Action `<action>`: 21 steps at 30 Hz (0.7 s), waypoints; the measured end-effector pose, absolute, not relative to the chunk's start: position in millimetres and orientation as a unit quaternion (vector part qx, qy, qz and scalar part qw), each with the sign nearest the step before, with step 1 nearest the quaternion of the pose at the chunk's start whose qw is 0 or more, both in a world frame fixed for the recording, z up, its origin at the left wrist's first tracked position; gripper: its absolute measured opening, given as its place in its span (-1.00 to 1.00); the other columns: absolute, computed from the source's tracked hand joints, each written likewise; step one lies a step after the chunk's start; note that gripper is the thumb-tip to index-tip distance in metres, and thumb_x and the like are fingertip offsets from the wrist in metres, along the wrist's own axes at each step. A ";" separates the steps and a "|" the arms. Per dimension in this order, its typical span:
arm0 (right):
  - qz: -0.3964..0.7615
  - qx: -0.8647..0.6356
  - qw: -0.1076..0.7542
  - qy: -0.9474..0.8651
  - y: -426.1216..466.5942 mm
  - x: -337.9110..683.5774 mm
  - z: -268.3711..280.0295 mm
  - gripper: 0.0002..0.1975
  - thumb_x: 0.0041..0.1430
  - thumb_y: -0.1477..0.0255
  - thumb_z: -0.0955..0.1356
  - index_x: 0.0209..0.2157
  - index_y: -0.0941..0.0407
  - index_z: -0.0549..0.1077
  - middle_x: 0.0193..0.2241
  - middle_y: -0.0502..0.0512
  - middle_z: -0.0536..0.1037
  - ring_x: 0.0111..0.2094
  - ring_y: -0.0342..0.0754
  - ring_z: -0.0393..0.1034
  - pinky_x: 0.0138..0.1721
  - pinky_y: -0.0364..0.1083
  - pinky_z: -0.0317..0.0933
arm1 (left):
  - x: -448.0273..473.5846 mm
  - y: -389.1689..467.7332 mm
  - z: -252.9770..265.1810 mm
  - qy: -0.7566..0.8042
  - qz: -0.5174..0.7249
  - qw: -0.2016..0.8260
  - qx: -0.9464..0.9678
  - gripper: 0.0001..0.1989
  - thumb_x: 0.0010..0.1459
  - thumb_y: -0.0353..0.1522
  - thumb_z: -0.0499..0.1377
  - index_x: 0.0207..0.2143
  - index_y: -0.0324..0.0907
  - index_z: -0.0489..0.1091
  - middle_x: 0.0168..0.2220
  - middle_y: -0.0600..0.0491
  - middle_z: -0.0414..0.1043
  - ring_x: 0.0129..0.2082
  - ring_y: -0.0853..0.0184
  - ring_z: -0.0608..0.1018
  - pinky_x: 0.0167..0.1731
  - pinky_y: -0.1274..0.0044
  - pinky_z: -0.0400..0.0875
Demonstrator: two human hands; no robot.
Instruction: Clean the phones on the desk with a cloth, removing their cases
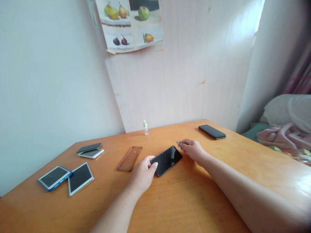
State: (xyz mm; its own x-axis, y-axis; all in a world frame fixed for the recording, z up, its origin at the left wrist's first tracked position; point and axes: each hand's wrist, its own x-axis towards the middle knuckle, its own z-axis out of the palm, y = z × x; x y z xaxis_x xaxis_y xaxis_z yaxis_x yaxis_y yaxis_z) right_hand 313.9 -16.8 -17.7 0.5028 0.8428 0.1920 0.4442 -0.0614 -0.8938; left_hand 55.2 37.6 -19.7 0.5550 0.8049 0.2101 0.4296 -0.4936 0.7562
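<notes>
My left hand [144, 173] is closed on one end of a black smartphone [167, 160], thumb on top of the dark screen. The phone is tilted just over the table. Beyond its far end, my right hand [193, 149] is closed in a pinch on a small greyish-white crumpled piece [179, 144], which looks like a cloth or tissue; its exact kind is hard to make out. A clear brownish phone case [130, 158] lies to the left of the held phone. Near the back edge stands a small clear spray bottle [146, 128] with a pale top.
On the left of the wooden table [170, 207] lie a blue-edged phone [54, 178], a white phone [80, 178] touching it, and a dark phone [89, 148] over another white phone [91, 153]. A black phone [212, 132] rests at the back right. Fruit pictures [131, 24] hang behind.
</notes>
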 end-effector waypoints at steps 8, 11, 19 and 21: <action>0.155 -0.721 0.459 -0.495 -21.7 302.3 -14.6 -0.80 0.07 0.34 0.33 -0.27 0.13 0.47 -0.53 0.02 0.52 -0.49 -0.10 0.38 -0.49 -0.16 0.15 | 54.2 30.3 -9.7 0.386 0.228 0.279 0.849 -0.71 0.25 -0.22 0.05 -0.08 -0.12 0.42 -0.30 0.06 0.52 -0.30 0.33 0.52 -0.30 0.55 0.32; 0.133 -0.717 0.426 -0.536 -25.4 295.6 -10.7 -0.89 0.04 0.38 0.35 -0.40 0.10 0.49 -0.48 0.02 0.55 -0.40 -0.07 0.40 -0.40 -0.14 0.16 | 54.2 27.7 -8.0 0.398 0.210 0.241 0.860 -0.74 0.22 -0.23 0.09 -0.13 -0.12 0.44 -0.32 0.06 0.51 -0.31 0.32 0.51 -0.32 0.55 0.31; 0.068 -0.736 0.363 -0.567 -29.2 297.2 -6.5 -0.88 0.09 0.38 0.33 -0.38 0.06 0.51 -0.38 0.04 0.55 -0.31 -0.04 0.40 -0.30 -0.12 0.17 | 52.5 23.2 -6.1 0.388 0.227 0.179 0.875 -0.72 0.18 -0.15 0.13 -0.19 -0.11 0.46 -0.35 0.05 0.43 -0.31 0.29 0.49 -0.30 0.51 0.32; 0.029 -0.743 0.342 -0.574 -30.3 299.6 -6.3 -0.86 0.12 0.40 0.31 -0.34 0.05 0.52 -0.32 0.06 0.55 -0.27 -0.03 0.40 -0.25 -0.11 0.18 | 51.0 20.4 -3.2 0.387 0.220 0.163 0.880 -0.58 0.09 -0.04 0.18 -0.12 -0.11 0.44 -0.23 0.00 0.44 -0.20 0.23 0.50 -0.20 0.47 0.34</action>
